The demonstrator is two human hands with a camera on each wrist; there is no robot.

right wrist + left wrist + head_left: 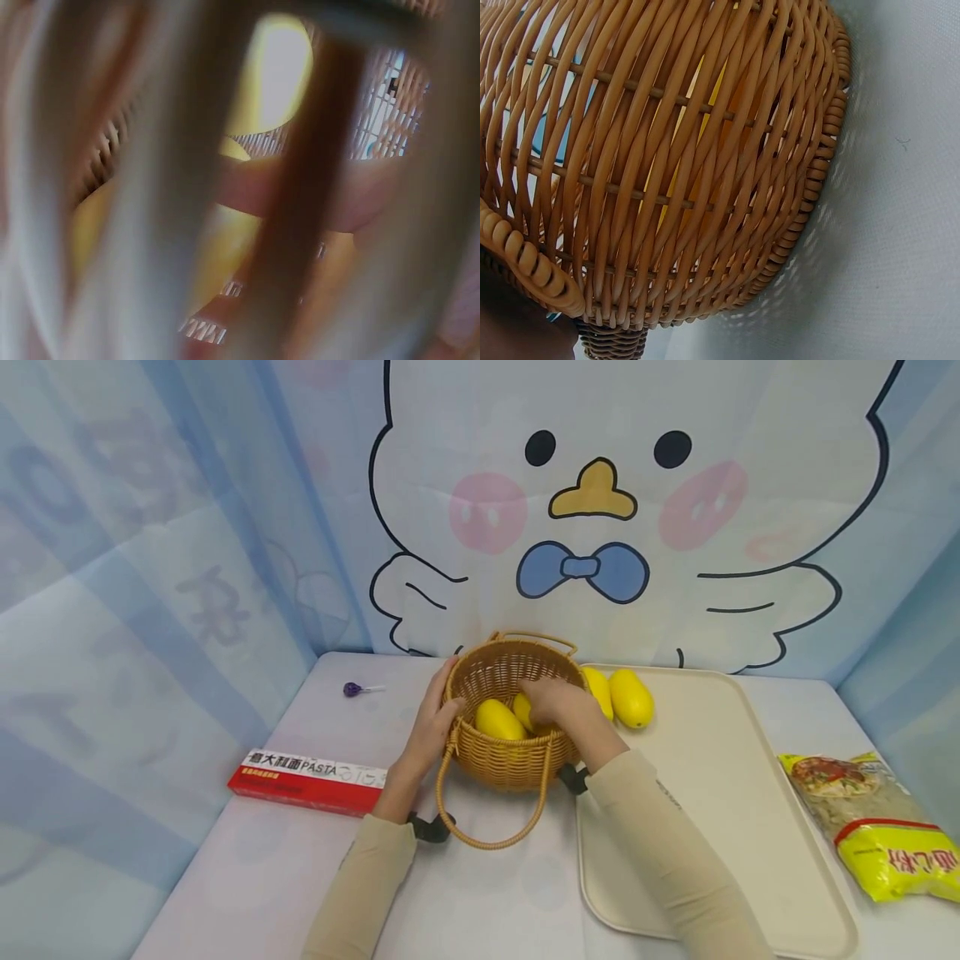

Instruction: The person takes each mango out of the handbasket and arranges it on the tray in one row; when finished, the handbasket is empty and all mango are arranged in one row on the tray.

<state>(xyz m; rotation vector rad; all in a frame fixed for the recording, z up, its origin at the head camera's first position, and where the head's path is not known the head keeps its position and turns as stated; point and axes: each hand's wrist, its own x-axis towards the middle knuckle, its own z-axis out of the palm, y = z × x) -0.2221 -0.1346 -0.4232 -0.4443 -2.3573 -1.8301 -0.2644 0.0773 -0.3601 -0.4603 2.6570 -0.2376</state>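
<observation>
left hand [431, 732] grips wicker basket [501, 767] to steady it as right hand [555, 702] seemingly clasps yellow fruit [522, 711] inside.

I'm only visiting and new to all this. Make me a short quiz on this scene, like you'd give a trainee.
1. True or false: the left hand holds the wicker basket while the right hand reaches inside it.
2. What lies on the beige tray? A) lollipop B) yellow fruit C) pasta box
3. Fill in: from the person's seat, the yellow-labelled bag lies to the ____ of the tray.

Key: 1. True. 2. B. 3. Right.
</observation>
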